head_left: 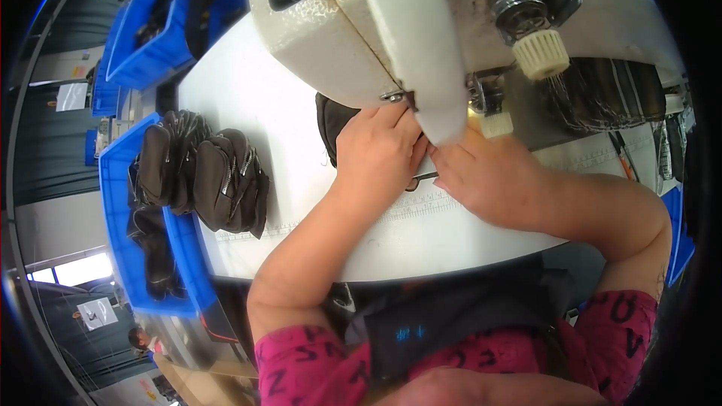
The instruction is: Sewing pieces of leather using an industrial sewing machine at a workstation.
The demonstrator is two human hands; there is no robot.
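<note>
A black fabric piece (335,125) with a rounded edge lies on the white table under the head of a sewing machine (331,45). My left hand (380,146) is bent over it, fingers close together and gripping it. My right hand (489,173) meets the left one just in front of the needle area. Its thumb and fingers are closed on the same piece, where a thin dark strip with a small loop (412,184) shows between the hands. The machine head and my fingers hide the needle and most of the piece.
Small dark zippered pouches (229,180) are stacked at the left, beside a blue bin (192,256) holding more. Another blue bin (154,45) stands at the back left. At the right lie dark material with loose threads (609,94) and an orange-handled tool (626,164). A printed ruler (421,207) crosses the table.
</note>
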